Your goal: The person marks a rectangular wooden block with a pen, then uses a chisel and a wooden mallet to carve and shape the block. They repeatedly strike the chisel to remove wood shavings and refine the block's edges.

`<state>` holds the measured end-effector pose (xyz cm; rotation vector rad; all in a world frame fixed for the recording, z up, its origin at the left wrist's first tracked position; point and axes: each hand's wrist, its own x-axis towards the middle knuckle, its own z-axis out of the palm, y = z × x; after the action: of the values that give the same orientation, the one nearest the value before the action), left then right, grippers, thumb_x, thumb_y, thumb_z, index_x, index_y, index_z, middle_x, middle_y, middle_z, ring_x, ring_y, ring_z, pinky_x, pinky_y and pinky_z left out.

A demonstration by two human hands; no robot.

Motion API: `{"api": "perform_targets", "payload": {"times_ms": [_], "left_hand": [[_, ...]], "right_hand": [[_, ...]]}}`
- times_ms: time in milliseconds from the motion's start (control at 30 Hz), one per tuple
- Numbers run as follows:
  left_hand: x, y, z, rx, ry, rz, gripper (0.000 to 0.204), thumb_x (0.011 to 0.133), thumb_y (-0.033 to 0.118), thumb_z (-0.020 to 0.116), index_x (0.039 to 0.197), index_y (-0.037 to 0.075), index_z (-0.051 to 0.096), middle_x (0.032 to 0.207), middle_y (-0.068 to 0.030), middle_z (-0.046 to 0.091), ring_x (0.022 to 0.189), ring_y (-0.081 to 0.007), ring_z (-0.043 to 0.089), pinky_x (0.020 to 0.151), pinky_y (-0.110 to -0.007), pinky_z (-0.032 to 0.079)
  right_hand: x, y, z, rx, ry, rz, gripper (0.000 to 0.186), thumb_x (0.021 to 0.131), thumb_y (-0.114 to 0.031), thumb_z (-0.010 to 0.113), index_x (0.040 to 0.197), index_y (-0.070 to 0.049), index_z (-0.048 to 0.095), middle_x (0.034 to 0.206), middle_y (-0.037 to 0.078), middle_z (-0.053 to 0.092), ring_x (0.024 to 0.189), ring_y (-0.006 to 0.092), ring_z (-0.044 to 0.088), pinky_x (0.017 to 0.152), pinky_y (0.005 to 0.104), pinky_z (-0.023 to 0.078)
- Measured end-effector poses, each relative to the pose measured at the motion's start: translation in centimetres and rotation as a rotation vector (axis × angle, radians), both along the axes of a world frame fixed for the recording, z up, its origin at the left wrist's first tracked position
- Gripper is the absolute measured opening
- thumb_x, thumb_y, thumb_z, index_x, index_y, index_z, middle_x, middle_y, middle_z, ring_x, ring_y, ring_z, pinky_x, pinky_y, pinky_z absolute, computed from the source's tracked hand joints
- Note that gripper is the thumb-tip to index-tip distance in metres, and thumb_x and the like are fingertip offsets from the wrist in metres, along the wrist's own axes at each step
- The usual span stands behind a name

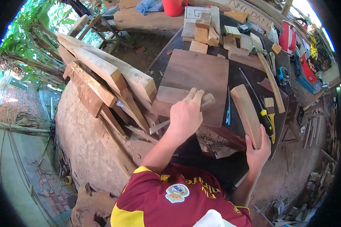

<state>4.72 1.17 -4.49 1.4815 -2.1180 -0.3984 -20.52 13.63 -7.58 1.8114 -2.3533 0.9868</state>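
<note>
My left hand [186,115] is closed round a chisel; its pale handle [208,100] pokes out beyond the fingers and its flat grey blade [159,127] points toward the lower left. Beneath that hand lies a wide brown wooden board [201,70], with a flatter wood strip [171,94] across its near left part. On the right, my right hand [258,149] grips the near end of a long wood block [244,109], which leans out over the dark table. Between board and block is a blue pen [228,108].
Right of the block lie a long screwdriver [267,123], a paintbrush [269,108], a hammer [269,72] and a tape measure [283,75]. Wood offcuts [202,34] are stacked at the back. Long beams [113,72] lean at the left. A red bucket [173,6] stands behind.
</note>
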Motion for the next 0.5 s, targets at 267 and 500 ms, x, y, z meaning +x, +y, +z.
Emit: {"api": "perform_targets", "payload": {"times_ms": [267, 500], "left_hand": [[0.7, 0.3, 0.8, 0.04, 0.072, 0.036, 0.04, 0.071, 0.0, 0.066, 0.111, 0.006, 0.06, 0.108, -0.0106, 0.064, 0.086, -0.038, 0.066, 0.072, -0.045, 0.054], [2.2, 1.3, 1.5, 0.065, 0.072, -0.059, 0.04, 0.07, 0.0, 0.067, 0.108, 0.011, 0.06, 0.104, -0.0102, 0.068, 0.088, -0.0375, 0.065, 0.072, -0.044, 0.053]], "right_hand": [[-0.2, 0.0, -0.2, -0.01, 0.01, 0.0, 0.061, 0.078, -0.022, 0.08, 0.134, -0.01, 0.057, 0.114, 0.017, 0.065, 0.104, 0.0389, 0.06, 0.089, 0.0473, 0.048], [-0.3, -0.1, -0.2, -0.01, 0.007, 0.011, 0.062, 0.077, -0.022, 0.08, 0.133, -0.009, 0.057, 0.113, 0.016, 0.065, 0.104, 0.0384, 0.061, 0.089, 0.0472, 0.048]]}}
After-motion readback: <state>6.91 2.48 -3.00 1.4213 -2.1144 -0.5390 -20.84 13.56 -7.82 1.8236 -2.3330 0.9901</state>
